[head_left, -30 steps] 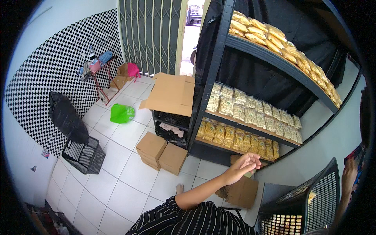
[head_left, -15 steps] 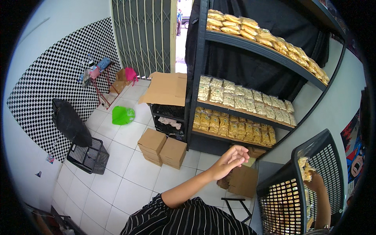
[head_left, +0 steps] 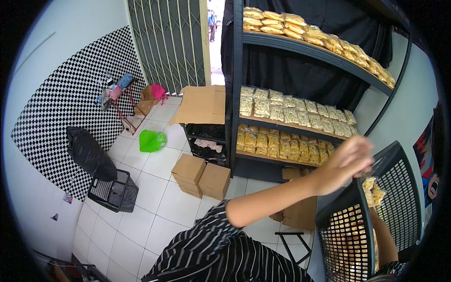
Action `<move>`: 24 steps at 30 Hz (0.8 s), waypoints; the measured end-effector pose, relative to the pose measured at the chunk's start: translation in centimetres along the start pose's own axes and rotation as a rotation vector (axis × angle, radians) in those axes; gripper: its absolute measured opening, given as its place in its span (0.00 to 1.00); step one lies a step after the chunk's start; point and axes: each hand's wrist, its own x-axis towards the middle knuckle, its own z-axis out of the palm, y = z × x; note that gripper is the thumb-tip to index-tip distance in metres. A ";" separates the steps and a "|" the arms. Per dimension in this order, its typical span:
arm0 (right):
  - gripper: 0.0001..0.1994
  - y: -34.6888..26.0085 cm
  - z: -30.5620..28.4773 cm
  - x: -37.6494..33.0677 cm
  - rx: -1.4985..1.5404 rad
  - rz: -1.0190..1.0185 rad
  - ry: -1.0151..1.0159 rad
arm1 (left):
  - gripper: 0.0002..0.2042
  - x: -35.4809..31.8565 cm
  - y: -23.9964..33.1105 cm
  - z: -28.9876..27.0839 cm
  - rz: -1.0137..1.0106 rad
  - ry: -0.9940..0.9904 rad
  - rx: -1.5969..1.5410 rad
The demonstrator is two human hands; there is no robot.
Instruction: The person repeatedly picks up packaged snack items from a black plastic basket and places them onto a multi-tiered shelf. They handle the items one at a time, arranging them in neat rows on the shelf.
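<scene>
My left hand (head_left: 345,164) reaches across to the near top corner of a large black plastic basket (head_left: 345,235) on the right. Its fingers are smeared by motion, and no held thing shows in them. Inside the basket, my right hand (head_left: 374,215) is raised behind a clear bag of pale yellow snacks (head_left: 372,191) and grips it. The bag hides most of that hand's fingers. More bagged snacks show through the basket's holes, below my right hand.
A black shelf rack (head_left: 300,40) ahead bears rows of bagged snacks. Cardboard boxes (head_left: 213,181) stand on the white tiled floor (head_left: 162,225). Farther left are a smaller black basket (head_left: 124,192), a black bag (head_left: 89,152) and a green plastic bag (head_left: 152,141).
My left hand has swung right, from in front of the shelves to the basket's rim. My right hand has lifted a snack bag higher inside the basket. The view has shifted slightly.
</scene>
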 end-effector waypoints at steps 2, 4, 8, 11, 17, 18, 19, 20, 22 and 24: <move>0.40 -0.5 -1.0 0.0 0.007 0.011 0.035 | 0.15 4.1 -0.4 3.2 0.098 -0.124 -0.012; 0.40 -1.2 -1.6 0.6 0.006 0.007 0.055 | 0.13 7.5 -2.8 6.3 0.209 -0.161 -0.006; 0.39 -1.6 -2.0 1.3 -0.003 0.007 0.066 | 0.11 10.8 -9.4 10.1 0.321 -0.189 0.180; 0.38 -0.9 -1.6 0.6 0.006 0.022 0.065 | 0.17 9.5 -10.6 9.3 0.035 -0.333 0.489; 0.37 -1.0 -1.8 1.5 0.028 0.028 0.092 | 0.21 9.2 -10.6 7.8 -0.105 -0.287 0.572; 0.37 -1.1 -1.9 1.6 0.028 0.027 0.094 | 0.22 9.4 -10.7 7.7 -0.074 -0.276 0.584; 0.37 -1.2 -2.0 1.6 0.033 0.029 0.099 | 0.21 9.5 -10.9 7.6 -0.081 -0.284 0.579; 0.36 -1.1 -2.2 1.5 0.037 0.031 0.106 | 0.21 9.4 -10.4 7.5 -0.089 -0.295 0.573; 0.36 -0.7 -2.3 1.1 0.051 0.046 0.103 | 0.22 9.3 -10.1 7.6 -0.106 -0.305 0.550; 0.36 -0.3 -3.5 0.3 0.076 0.061 0.121 | 0.22 9.3 -9.9 7.7 -0.120 -0.299 0.527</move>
